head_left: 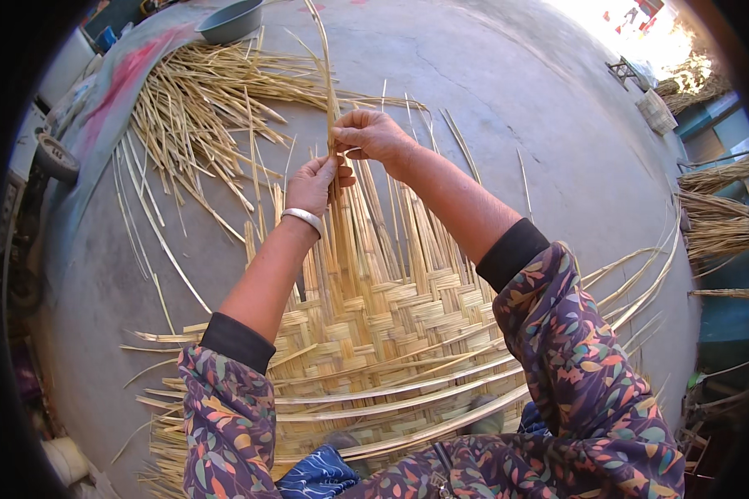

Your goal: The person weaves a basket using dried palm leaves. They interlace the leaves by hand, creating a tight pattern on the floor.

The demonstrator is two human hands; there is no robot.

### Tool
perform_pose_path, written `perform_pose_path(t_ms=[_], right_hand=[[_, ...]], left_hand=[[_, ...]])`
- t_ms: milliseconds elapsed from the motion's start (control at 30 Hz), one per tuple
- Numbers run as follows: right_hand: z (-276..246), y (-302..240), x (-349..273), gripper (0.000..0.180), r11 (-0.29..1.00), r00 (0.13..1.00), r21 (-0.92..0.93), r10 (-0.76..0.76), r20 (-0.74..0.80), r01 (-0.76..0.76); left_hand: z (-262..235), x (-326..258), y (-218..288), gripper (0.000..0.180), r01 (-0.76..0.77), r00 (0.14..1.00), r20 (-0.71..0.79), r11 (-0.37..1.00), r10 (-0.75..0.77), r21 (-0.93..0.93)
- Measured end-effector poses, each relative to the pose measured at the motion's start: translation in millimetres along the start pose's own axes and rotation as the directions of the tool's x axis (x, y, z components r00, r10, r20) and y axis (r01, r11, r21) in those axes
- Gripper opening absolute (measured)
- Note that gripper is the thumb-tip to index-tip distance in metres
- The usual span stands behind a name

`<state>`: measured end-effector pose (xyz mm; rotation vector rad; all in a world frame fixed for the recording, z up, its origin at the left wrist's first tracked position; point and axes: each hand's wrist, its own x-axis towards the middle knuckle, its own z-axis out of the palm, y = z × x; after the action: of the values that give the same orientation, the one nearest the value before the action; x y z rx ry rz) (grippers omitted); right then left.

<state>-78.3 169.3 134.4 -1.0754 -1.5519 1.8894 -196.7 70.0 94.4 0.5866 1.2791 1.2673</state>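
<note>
both hands [314, 185] [376, 137] gripping upright strips [330, 87], woven mat [379, 333] below, strip pile [195, 108] at left (grey basin [231, 23] beyond)

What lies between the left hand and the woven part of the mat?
In the head view, long unwoven straw-coloured strips span the stretch between the left hand and the woven part.

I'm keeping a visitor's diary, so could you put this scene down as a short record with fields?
Left hand: closed around upright, thin tan strips; silver-coloured bangle at the wrist
Right hand: thumb and fingers at the same strips, above the left
Below the hands: tan woven mat with loose strip ends
Upper left: heap of loose tan stalks
Beyond heap: round grey-blue basin
Floor: smooth, grey
</note>
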Motion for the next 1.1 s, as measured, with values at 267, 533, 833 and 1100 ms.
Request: perform_pose_path(t_ms=[267,533,833,1100], right_hand=[[3.5,-32.2,-14.3,0.017,0.997,1.000,-0.083,-0.006,-0.005,0.005],[-0.4,-28.2,-16.9,0.014,0.989,0.995,0.138,-0.041,-0.092,0.053],[18.5,-16.7,-33.0,0.011,0.956,0.942,0.232,-0.103,-0.318,0.182],[41.2,1.1,-63.6,0.010,0.912,0.772,-0.152,-0.403,-0.491,0.380]], left_hand=[[11.5,-19.4,14.9,0.018,-0.023,0.999,0.045,0.998,0.026,-0.055],[23.7,-27.0,18.3,0.021,-0.075,0.997,0.029,0.996,0.074,0.039],[43.8,-27.8,21.8,0.016,-0.019,0.977,-0.198,0.951,0.083,0.308],[39.7,6.8,-6.4,0.024,-0.027,0.953,-0.254,0.884,0.164,0.468]])
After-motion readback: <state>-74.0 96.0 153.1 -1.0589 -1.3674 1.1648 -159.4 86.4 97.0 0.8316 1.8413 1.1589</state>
